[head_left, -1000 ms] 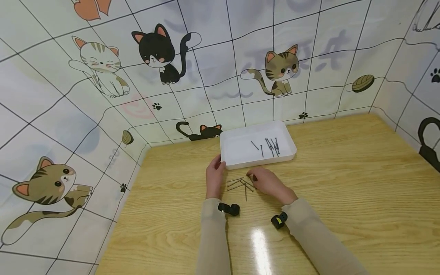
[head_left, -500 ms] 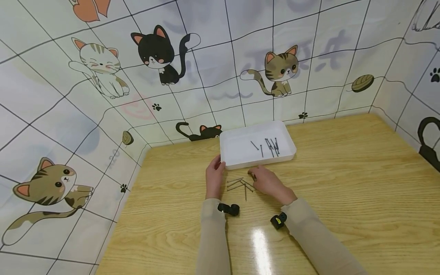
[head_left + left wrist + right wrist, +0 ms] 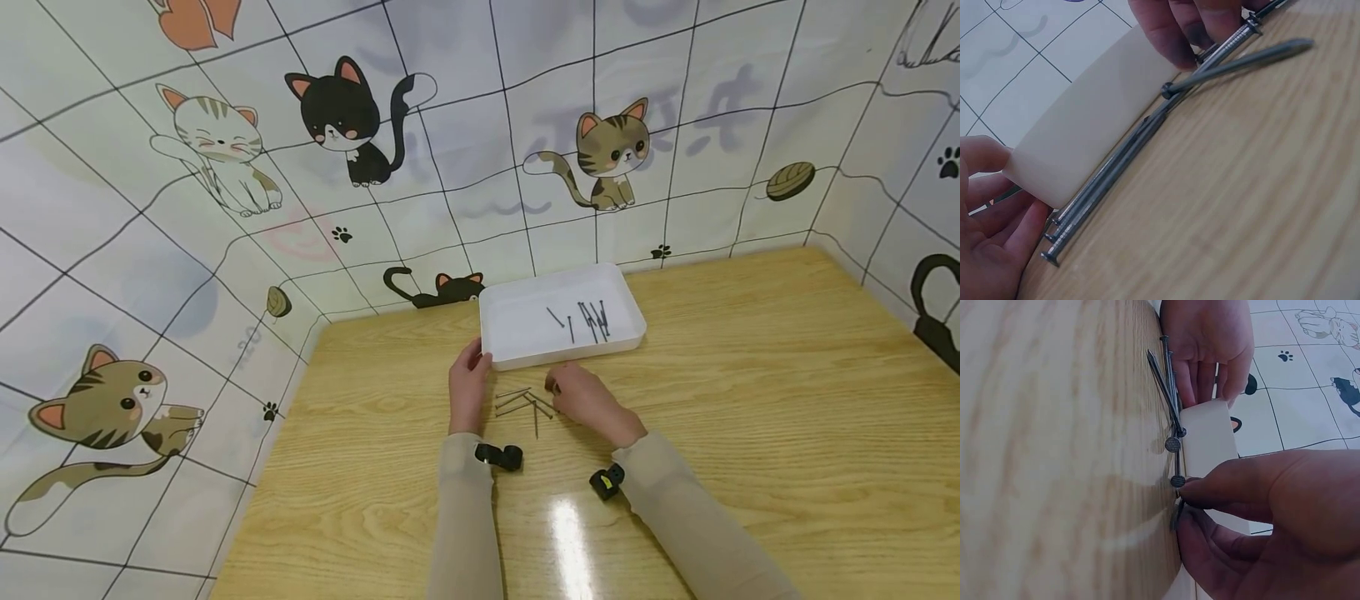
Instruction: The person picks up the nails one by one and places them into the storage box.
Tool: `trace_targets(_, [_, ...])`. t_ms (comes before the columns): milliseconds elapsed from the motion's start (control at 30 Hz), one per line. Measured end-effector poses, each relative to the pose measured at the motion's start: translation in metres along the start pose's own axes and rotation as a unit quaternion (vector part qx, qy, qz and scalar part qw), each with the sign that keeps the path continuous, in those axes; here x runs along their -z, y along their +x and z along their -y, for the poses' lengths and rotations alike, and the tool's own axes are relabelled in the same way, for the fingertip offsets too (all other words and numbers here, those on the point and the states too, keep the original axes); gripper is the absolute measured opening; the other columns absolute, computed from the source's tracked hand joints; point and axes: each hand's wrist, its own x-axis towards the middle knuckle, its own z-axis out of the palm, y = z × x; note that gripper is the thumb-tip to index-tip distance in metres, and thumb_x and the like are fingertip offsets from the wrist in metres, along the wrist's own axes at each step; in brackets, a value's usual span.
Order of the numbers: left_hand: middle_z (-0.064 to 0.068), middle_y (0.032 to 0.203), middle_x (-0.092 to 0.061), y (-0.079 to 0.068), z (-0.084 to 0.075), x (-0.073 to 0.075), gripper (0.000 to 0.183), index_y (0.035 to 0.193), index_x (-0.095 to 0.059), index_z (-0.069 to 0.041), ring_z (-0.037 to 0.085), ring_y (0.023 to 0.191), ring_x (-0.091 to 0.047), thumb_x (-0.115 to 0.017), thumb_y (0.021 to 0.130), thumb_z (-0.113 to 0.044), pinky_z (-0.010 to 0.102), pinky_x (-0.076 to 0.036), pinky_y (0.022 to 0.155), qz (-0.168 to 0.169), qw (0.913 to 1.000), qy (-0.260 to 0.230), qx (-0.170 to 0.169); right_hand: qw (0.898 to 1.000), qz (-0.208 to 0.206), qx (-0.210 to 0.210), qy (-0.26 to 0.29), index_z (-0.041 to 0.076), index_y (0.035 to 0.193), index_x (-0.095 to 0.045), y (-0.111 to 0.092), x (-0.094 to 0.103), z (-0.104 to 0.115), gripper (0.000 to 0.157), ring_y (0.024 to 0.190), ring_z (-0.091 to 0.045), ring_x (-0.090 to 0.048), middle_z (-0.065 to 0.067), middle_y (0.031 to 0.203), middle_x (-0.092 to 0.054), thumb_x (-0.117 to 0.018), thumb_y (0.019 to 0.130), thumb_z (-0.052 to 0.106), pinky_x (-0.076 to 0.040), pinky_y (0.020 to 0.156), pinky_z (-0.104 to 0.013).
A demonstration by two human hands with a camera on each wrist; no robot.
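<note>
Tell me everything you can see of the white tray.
The white tray is shallow and rectangular, with rounded corners and low, smooth walls that look plastic. It rests flat on the wooden table near the backdrop. Dark nails lie inside, toward its right side. The left hand grips its near left corner.

Gridded wall (image 3: 465,100) — cartoon cats (image 3: 341,108), paw prints (image 3: 661,252); wood-grained table (image 3: 750,375).

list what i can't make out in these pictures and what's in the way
Head view: the exact count of nails in the white tray; they are small and overlap.
Left wrist view: the tray's inside, hidden by its outer wall.
Right wrist view: whether the right hand pinches a nail; its fingers cover the spot.
Left wrist view: most of the right hand, cut off by the top edge.
</note>
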Motion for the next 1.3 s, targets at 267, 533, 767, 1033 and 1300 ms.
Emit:
trace_targets(267, [-0.001,0.125,-0.057,0.0001,0.0010,0.0001,0.040,0.130,-0.053,-0.018,0.016,0.114,-0.052,-0.056,0.091,-0.024,0.036,-0.041,0.097,0.002,1.0000,0.000,0.002,1.000,-0.021,-0.015,-0.012,0.003,0.099,-0.065,-0.0030,0.0017,0.0000,0.023,0.089,-0.024,-0.059,-0.009,0.096,-0.064,-0.054,0.080,-0.002,-0.049,0.075,-0.039])
trace_targets(533, [0.000,0.125,-0.057,-0.0004,0.0011,-0.0004,0.040,0.131,-0.052,-0.017,0.016,0.113,-0.051,-0.057,0.091,-0.023,0.036,-0.041,0.097,0.000,1.0000,0.003,0.004,0.999,-0.017,-0.026,-0.032,0.005,0.095,-0.067,-0.0041,0.0035,0.0019,0.019,0.085,-0.024,-0.061,-0.007,0.095,-0.066,-0.058,0.079,0.001,-0.050,0.069,-0.038])
trace_targets(767, [0.002,0.125,-0.057,-0.0006,0.0011,-0.0008,0.040,0.130,-0.053,-0.015,0.016,0.113,-0.052,-0.056,0.091,-0.022,0.036,-0.040,0.097,-0.005,1.0000,0.005,-0.001,0.998,-0.012,-0.038,-0.039,0.006,0.099,-0.067,-0.0051,0.0044,0.0024,0.020,0.085,-0.023,-0.062,-0.007,0.098,-0.066,-0.058,0.081,0.004,-0.050,0.065,-0.037])
trace_targets(1033, [0.004,0.126,-0.056,-0.0010,0.0001,-0.0003,0.041,0.131,-0.052,-0.014,0.017,0.114,-0.051,-0.056,0.091,-0.021,0.037,-0.040,0.097,-0.001,1.0000,-0.003,-0.003,0.998,-0.006,-0.041,-0.044,0.007,0.095,-0.067,-0.0049,0.0053,0.0022,0.018,0.084,-0.024,-0.062,-0.006,0.097,-0.066,-0.058,0.080,0.003,-0.050,0.066,-0.038])
trace_targets(1300, [0.003,0.126,-0.056,-0.0017,0.0001,-0.0004,0.040,0.131,-0.052,-0.015,0.017,0.114,-0.051,-0.056,0.091,-0.021,0.038,-0.040,0.098,0.001,1.0000,-0.005,-0.003,0.997,-0.007,-0.035,-0.062,0.005,0.095,-0.067,-0.0071,0.0080,0.0050,0.018,0.087,-0.026,-0.061,-0.008,0.097,-0.065,-0.057,0.081,-0.001,-0.050,0.069,-0.038])
